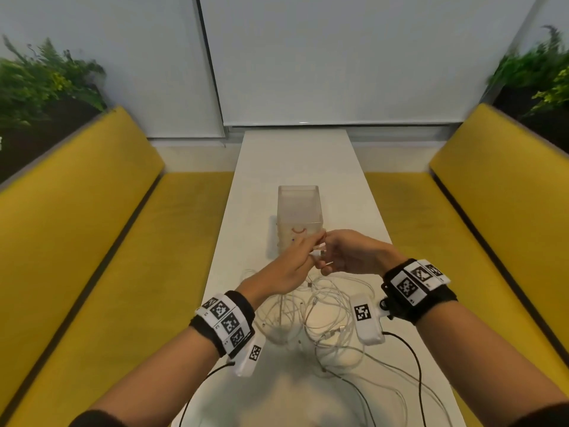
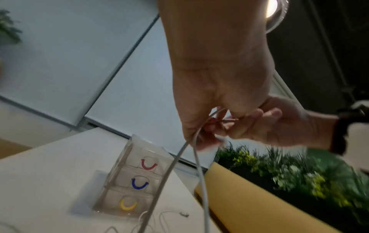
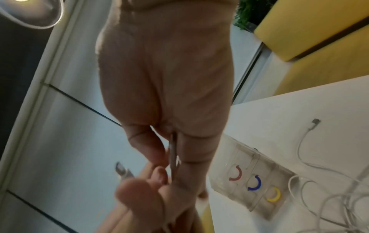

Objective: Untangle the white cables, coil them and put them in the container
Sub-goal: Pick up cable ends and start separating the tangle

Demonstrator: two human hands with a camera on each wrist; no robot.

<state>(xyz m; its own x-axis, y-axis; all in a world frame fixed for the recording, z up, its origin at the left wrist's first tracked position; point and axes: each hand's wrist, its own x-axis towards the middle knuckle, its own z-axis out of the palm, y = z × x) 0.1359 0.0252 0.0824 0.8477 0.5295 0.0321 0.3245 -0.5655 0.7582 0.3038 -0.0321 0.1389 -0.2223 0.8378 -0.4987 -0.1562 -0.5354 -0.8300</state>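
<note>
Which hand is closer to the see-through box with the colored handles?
Left, narrowly. The left hand reaches up against the box front in the head view; the right hand sits just off its right corner. Both pinch the same white cable.

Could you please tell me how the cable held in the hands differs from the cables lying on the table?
The held cable is lifted off the table, pinched between the left hand and right hand; the pile of cables lies on the table. The held cable hangs in fairly straight strands, while the pile is looped and tangled. Both are thin and white.
</note>
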